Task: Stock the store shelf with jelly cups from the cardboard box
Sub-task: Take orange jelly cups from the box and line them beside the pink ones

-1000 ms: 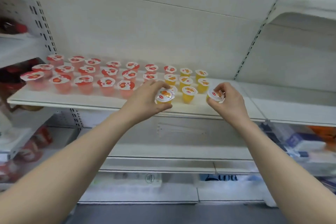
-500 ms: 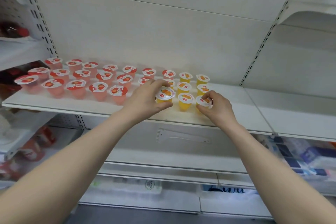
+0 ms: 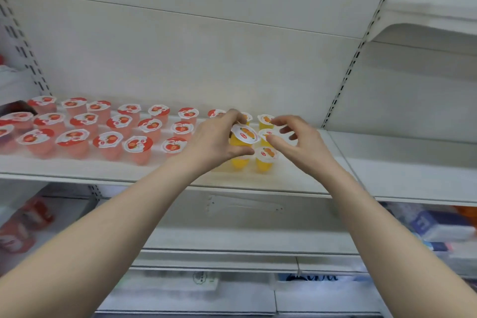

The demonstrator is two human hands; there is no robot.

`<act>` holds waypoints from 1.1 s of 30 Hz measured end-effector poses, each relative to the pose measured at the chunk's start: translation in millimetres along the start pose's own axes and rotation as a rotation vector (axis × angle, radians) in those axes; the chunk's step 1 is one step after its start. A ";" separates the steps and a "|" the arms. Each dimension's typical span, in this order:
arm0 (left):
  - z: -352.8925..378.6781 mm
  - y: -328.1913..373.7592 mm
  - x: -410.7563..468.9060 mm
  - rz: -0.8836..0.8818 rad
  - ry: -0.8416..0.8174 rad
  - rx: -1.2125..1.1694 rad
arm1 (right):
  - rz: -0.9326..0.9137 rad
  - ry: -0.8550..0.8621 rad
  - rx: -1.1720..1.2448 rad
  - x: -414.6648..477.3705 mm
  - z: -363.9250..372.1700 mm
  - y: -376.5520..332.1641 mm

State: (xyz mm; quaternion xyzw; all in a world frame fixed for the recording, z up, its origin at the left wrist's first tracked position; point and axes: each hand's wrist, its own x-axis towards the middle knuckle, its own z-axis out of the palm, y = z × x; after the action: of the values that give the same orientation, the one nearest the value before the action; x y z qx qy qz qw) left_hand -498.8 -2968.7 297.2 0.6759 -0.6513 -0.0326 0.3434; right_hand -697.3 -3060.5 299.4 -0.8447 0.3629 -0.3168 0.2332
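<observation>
— Why do the red cups (image 3: 111, 142) sit left of your left hand (image 3: 214, 142)?

— Flavours go in blocks, I take it. The reds stand upright in rows on the shelf (image 3: 154, 175), out past my left wrist, and the nearest ones are just beside that hand.

— And the left hand itself?

— It is curled round one yellow cup (image 3: 244, 137), thumb beneath and fingers over the back. The cup is tilted with its lid toward me, and I hold it above the shelf, not yet set down. I grip the body, I'd say, so I can right it and lower it straight.

— Where should it go?

— Probably into the yellow block (image 3: 265, 160), which stands just below and to the right of that hand, between my two hands.

— And the right hand (image 3: 302, 142)?

— It holds nothing. The fingers are spread and loosely bent over the yellow block. I cannot tell whether the thumb touches a lid. My guess is that it waits there to steady the neighbours or nudge them square.

— And the box?

— It is out of sight from here.
</observation>
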 end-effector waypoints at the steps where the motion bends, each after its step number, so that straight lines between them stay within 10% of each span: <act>1: 5.2 6.6 7.2 0.021 -0.007 0.014 | 0.016 -0.029 0.052 3.7 -3.2 -4.5; 33: 101.6 -13.2 124.7 0.134 -0.358 0.514 | 0.215 -0.100 -0.233 114.4 7.7 135.0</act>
State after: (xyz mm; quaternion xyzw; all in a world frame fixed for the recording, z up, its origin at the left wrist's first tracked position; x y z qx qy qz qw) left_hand -518.7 -3125.3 263.4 0.6798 -0.7312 0.0375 0.0429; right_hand -693.3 -3231.0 251.8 -0.8371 0.4733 -0.2036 0.1839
